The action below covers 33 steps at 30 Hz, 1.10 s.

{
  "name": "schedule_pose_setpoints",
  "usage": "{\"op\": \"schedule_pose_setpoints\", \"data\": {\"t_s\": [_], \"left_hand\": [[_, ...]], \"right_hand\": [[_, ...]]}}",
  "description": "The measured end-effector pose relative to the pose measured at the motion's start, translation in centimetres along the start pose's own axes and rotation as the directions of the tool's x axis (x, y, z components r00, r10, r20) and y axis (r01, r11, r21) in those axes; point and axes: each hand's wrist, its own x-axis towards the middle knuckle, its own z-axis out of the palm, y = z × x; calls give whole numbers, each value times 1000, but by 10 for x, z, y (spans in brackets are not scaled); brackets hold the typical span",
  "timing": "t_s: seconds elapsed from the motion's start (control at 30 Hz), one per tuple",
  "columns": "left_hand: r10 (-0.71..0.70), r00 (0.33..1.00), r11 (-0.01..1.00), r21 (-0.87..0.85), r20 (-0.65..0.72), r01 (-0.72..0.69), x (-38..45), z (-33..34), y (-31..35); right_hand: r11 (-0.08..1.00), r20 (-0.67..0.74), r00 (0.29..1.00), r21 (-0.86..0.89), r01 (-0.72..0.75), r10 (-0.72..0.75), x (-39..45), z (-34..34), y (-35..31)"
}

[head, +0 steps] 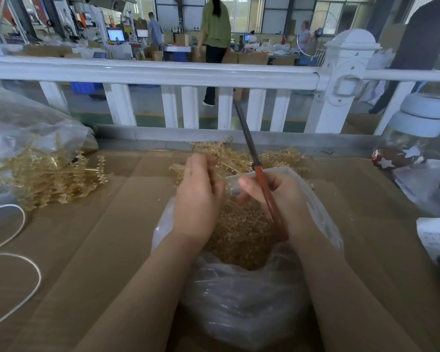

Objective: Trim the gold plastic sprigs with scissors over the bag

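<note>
Two hands over the cardboard-covered table [87, 250]: right hand [285, 199] grips scissors [254, 158], left hand [198, 196] fingers unclear; white railing [163, 72] beyond.

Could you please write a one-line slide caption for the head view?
Right hand holds scissors, left hand holds a gold sprig over the bag.

Both forearms are bare from the frame's lower edge up to the wrists, with no sleeve in sight; the left hand [197, 199] and the right hand [277, 199] are bare too, ungloved, with short, plain thumbnails
</note>
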Motion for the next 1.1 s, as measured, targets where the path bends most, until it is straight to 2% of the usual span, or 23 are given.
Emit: {"op": "schedule_pose_setpoints", "data": {"t_s": [0.13,0.27,0.4,0.57,0.8,1.0,1.1], "left_hand": [[115,991,993,-44,64,-113,-2,-1,-1],[138,986,982,-141,93,-124,-2,-1,-1],[83,990,961,-271,112,-50,-2,1,-2],[-8,994,929,-367,109,47,-2,-4,-2],[-16,993,917,-395,116,61,-2,-7,0],[-163,983,865,-469,78,181,4,-9,-5],[-170,979,854,-478,113,204,7,-10,-6]], "right_hand": [[999,22,999,-29,40,-39,0,1,-2],[996,42,999,87,-11,7,1,1,-1],[992,-21,997,110,-65,68,3,2,2],[988,-80,994,141,-65,77,3,0,2],[991,-59,997,126,-35,43,1,-2,-1],[997,-44,999,74,-19,22,0,-3,-3],[993,-46,999,114,-22,27,1,-5,-3]]}}
